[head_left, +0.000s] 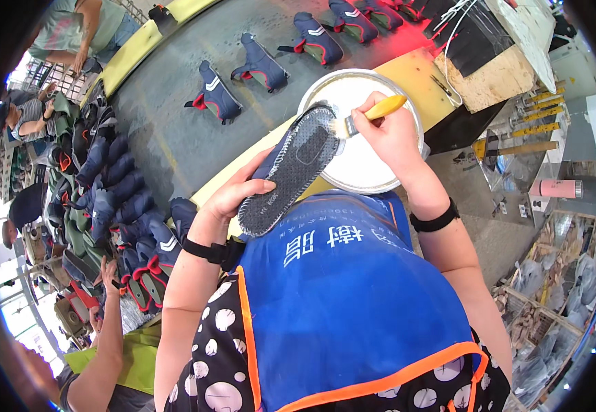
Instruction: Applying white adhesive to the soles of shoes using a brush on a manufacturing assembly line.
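A shoe upper (291, 180) is turned with its dark grey stitched underside facing me. My left hand (241, 187) grips it around the heel half, thumb on the underside. Between the fingers of my right hand (388, 137) is a paintbrush (384, 108) with a yellow handle; its bristles touch the edge of the upper near the toe. Just below the brush stands a round bucket (418, 118) of white liquid, partly hidden by my right hand and the upper.
Several navy shoe uppers with red trim (219, 93) stand in a row on the dark conveyor belt (154, 103), red light at its far end. More uppers (116, 189) crowd a rack at left, where other people work. A pink bottle (557, 189) and crates are at right.
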{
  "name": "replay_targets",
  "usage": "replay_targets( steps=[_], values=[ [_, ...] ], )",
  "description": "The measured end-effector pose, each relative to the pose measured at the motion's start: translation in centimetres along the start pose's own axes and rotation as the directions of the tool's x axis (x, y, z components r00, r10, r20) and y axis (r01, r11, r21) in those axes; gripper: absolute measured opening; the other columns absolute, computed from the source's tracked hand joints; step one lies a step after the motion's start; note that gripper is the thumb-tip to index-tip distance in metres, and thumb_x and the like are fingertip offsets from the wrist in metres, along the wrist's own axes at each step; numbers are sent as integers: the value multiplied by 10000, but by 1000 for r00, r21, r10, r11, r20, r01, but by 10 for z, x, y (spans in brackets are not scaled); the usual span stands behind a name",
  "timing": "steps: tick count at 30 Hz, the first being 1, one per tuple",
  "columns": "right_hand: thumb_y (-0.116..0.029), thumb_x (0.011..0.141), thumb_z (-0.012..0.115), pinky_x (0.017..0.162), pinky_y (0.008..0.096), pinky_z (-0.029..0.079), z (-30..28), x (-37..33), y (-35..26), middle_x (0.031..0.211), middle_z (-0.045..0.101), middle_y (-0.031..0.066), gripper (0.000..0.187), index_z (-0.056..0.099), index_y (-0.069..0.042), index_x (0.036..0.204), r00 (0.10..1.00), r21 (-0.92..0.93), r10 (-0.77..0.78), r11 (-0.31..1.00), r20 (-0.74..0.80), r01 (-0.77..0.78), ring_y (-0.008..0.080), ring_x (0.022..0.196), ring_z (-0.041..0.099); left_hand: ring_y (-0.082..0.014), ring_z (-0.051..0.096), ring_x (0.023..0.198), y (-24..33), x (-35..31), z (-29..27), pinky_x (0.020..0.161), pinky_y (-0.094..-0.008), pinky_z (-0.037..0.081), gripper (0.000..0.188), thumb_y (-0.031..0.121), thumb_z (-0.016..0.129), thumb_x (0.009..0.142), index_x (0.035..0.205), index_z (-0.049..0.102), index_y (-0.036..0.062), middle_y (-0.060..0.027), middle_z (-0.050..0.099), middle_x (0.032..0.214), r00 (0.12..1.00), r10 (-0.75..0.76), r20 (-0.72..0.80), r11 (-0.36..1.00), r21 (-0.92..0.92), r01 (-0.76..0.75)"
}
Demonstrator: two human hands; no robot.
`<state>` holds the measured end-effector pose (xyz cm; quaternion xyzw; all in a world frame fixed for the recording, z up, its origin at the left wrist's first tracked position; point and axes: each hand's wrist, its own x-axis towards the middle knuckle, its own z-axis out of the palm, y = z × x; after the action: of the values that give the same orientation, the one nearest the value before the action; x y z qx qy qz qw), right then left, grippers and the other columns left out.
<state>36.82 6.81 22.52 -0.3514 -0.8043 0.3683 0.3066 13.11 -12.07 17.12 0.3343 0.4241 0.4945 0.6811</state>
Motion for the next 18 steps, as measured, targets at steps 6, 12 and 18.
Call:
replay_targets(
  steps=[6, 12, 18],
  values=[
    [-155, 869, 714, 540, 346, 450, 37, -14, -10, 623, 603, 101, 247, 544, -29, 743, 992, 58, 81, 995, -100, -75, 221, 534, 583, -215, 520, 1272, -8, 4, -1, 1070, -343, 417, 786, 171, 624, 814, 1525, 327, 17, -144, 518, 1407, 997, -11, -78, 994, -109, 2],
    [-135, 877, 707, 516, 327, 440, 59, -27, -30, 592, 579, 90, 277, 515, -30, 709, 986, 154, 167, 974, 21, -168, 170, 518, 583, -228, 509, 1291, -12, 2, -6, 1082, -352, 410, 780, 171, 616, 833, 1531, 303, 19, -152, 490, 1434, 990, -32, -136, 986, -166, 9],
    [-66, 898, 686, 452, 241, 447, 60, 11, -23, 642, 581, 24, 220, 530, -39, 745, 955, 253, 258, 923, 149, -289, 69, 493, 549, -230, 500, 1303, -17, 6, -24, 1085, -357, 411, 786, 182, 627, 835, 1530, 300, 18, -160, 487, 1434, 990, 1, -139, 991, -132, -20]
  ],
)
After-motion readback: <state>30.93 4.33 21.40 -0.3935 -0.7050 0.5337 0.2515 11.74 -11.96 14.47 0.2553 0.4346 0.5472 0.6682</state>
